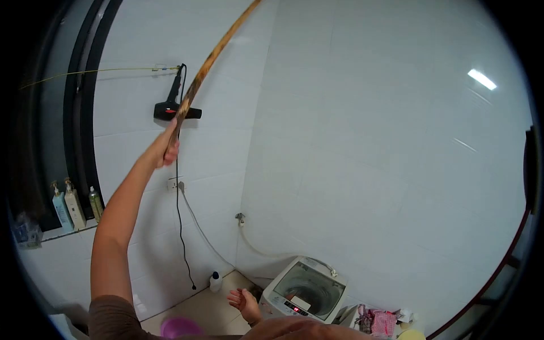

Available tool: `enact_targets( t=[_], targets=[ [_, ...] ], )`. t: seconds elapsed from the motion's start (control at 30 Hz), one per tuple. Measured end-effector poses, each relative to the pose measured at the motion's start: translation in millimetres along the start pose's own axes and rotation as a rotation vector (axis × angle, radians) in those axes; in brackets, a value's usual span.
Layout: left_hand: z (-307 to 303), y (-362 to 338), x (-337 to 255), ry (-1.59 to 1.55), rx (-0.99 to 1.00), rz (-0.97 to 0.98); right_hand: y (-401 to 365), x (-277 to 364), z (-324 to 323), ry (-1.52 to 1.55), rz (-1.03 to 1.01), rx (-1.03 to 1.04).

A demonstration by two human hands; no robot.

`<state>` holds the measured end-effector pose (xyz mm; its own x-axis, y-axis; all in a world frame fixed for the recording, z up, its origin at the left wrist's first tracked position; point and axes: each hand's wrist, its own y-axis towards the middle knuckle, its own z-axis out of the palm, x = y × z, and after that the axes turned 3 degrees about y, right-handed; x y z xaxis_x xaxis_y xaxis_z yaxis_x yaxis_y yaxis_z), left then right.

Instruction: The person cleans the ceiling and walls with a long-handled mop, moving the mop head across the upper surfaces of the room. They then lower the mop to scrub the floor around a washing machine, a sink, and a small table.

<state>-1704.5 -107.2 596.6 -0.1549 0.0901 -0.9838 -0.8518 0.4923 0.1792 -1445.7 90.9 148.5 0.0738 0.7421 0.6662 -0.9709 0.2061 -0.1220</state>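
Observation:
My left hand is raised and wrapped round the lower end of a long wooden stick. The stick slants up to the right and runs out of the top of the view. Behind it, a black hair dryer hangs on the wall and is partly covered by the stick. Low in the view, my right hand has its fingers apart and slightly bent, with nothing in them. It is just left of a top-loading washing machine, whose drum shows through the lid area.
Several bottles stand on the window ledge at left. A wall socket has a plug and cord. A white bottle and a purple basin are on the floor. Pink checked cloth lies right of the washer, below a tap and hose.

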Motion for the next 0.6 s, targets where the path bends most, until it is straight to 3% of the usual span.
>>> enact_targets(
  t=[0.13,0.2,0.3,0.33,0.4,0.47,0.53,0.57,0.6],
  targets=[
    [16.0,17.3,-6.1,0.000,0.008,-0.032,8.8,1.7,-10.4,0.015,-0.007,-0.054],
    [16.7,9.7,29.0,-0.015,0.029,-0.028,9.5,-1.3,-12.1,0.006,-0.006,-0.068],
    [13.3,-20.8,109.2,-0.032,0.017,-0.105,8.2,-9.4,-14.1,-0.004,0.026,-0.136],
    [9.9,-36.3,142.0,0.010,0.013,-0.040,7.5,-14.9,-15.7,-0.011,0.043,-0.110],
    [-7.2,-66.1,221.2,-0.056,0.060,-0.183,4.2,-22.3,-11.3,-0.036,0.065,-0.078],
    [-7.3,-122.6,283.1,-0.088,-0.067,-0.316,-1.2,-31.4,-1.6,-0.064,0.110,-0.121],
    [-21.6,-185.3,365.4,-0.037,-0.038,-0.274,-6.9,-44.6,13.1,-0.097,0.121,-0.110],
    [-15.5,-229.3,373.0,-0.035,-0.067,-0.344,-7.3,-50.1,21.9,-0.121,0.121,-0.097],
    [-29.9,-258.6,423.8,-0.032,-0.054,-0.417,-8.3,-57.1,29.9,-0.132,0.127,-0.100]
  ],
)
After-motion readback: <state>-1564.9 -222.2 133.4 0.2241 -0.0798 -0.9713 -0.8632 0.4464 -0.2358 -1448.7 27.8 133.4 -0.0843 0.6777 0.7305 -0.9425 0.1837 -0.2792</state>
